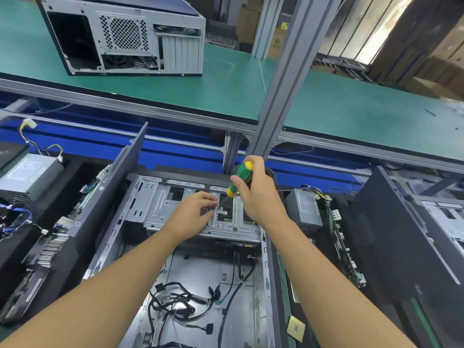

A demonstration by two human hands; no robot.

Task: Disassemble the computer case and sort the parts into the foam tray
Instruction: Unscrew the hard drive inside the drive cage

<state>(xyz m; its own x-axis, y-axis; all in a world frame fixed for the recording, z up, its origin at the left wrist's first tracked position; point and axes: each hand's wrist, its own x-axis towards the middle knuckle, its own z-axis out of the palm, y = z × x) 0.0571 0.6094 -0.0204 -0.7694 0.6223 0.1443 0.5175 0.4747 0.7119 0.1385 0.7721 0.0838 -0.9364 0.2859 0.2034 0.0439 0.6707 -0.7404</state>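
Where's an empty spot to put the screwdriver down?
The green mat between the closed case and the grey post is bare. Crowded: cables in the open case, the left power supply and right power supply beside it.

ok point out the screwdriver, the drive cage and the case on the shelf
screwdriver [244,174]: head view, green handle
drive cage [160,204]: head view, left metal panel
case on the shelf [125,33]: head view, rear fan grille

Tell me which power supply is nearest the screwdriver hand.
The grey power supply just right of the open case, beside the right hand holding the screwdriver. The other power supply sits far left, past the upright dark panel.
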